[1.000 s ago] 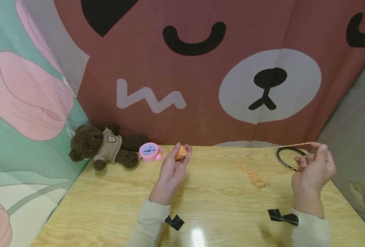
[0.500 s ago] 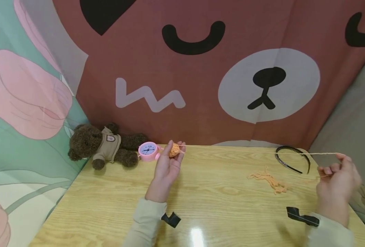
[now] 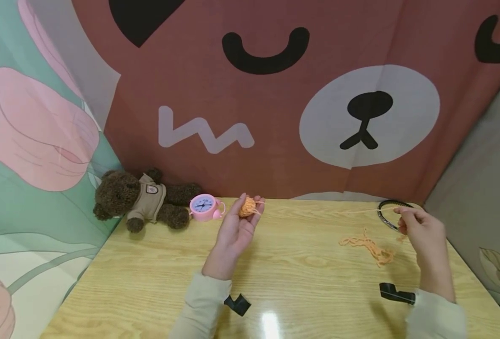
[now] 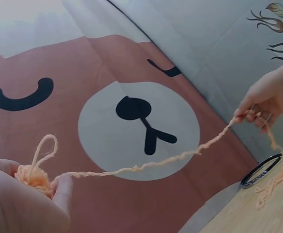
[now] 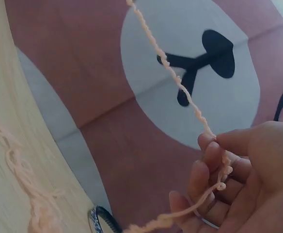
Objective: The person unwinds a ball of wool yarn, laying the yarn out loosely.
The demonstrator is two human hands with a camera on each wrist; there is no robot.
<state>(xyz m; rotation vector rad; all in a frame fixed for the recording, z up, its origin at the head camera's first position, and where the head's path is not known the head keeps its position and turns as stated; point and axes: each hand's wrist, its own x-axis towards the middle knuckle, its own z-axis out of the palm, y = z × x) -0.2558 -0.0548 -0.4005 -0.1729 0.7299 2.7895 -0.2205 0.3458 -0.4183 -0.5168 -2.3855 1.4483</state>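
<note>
A small orange ball of yarn (image 3: pixel 247 207) sits between the thumb and fingers of my left hand (image 3: pixel 236 230), above the table. A loop of yarn sticks up from the ball in the left wrist view. One crinkled strand of yarn (image 4: pixel 173 159) runs from the ball across to my right hand (image 3: pixel 426 240). My right thumb and forefinger pinch that strand, and its tail hangs down past the other fingers in the right wrist view. Below and left of the right hand, a loose tangle of orange yarn (image 3: pixel 370 246) lies on the table.
A black headband (image 3: pixel 387 220) lies at the back right, partly behind my right hand. At the back left are a pink alarm clock (image 3: pixel 204 207) and a brown teddy bear (image 3: pixel 150 202) in a beige shirt. A printed cloth (image 3: pixel 275 169) hangs behind the wooden table (image 3: pixel 300 282).
My right hand moved out to the right, drawing the strand taut and shifting the tangle right, then came back left and turned over. The left hand shifted slightly left and back.
</note>
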